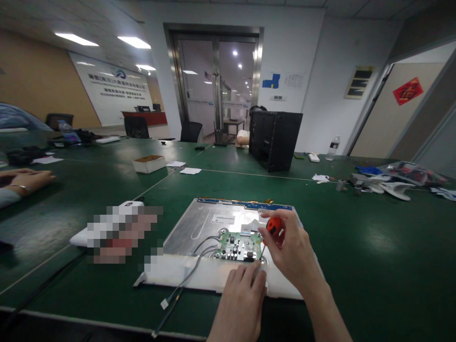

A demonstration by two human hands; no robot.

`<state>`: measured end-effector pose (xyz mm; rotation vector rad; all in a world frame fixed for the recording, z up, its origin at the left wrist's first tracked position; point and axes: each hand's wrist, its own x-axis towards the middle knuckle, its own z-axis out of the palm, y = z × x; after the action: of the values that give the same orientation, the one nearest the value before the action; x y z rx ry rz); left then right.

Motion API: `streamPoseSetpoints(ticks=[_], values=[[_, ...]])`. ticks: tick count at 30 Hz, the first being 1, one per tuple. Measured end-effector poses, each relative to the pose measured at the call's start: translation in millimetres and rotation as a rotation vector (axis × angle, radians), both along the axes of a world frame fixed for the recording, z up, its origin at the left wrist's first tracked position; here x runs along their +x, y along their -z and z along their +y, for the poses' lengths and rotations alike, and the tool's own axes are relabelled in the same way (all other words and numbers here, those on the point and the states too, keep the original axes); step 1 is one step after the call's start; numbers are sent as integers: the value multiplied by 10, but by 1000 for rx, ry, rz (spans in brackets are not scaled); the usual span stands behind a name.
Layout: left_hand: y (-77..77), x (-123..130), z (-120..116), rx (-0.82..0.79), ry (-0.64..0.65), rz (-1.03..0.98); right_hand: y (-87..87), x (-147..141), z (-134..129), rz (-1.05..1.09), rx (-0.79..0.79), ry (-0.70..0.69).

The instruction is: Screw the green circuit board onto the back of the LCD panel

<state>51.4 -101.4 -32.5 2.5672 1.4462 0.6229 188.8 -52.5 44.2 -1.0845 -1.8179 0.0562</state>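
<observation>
I have the right hand (294, 249) pinching the red handle of a screwdriver (273, 226) between thumb and fingers, its thin shaft slanting down to the lower right corner of a green board (237, 247). The left hand (245, 294) lies just below that corner, fingers bent and close together, the forefinger reaching to the board's edge by the shaft's tip; from here I cannot tell whether it pinches anything. The board sits on the back of a flat metal panel (206, 218), near its middle. Grey cables (187, 278) run from the board's left side across the panel's white near edge to a plug (164, 304) on the green table (377, 237). A blue strip (245, 205) lines the panel's far edge.

Left of the panel I see a white device (133, 205), partly masked by blocky blur. Farther out are an open box (151, 165), an upright black case (281, 137), and, to the right, a bottle (333, 148) and a plastic bag (413, 172). At far left, a co-worker's hands (30, 180) rest on the table.
</observation>
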Motion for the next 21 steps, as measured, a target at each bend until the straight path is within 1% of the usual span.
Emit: streamPoseSetpoints(ticks=[5, 12, 18, 21], values=[[0, 3, 7, 9, 2, -4, -25, 20, 9, -15, 56, -38], [5, 10, 18, -1, 1, 16, -17, 34, -3, -22, 4, -101], [-9, 7, 13, -6, 3, 9, 7, 10, -2, 48, -22, -54], [-11, 8, 12, 1, 6, 1, -3, -8, -9, 60, -44, -62]])
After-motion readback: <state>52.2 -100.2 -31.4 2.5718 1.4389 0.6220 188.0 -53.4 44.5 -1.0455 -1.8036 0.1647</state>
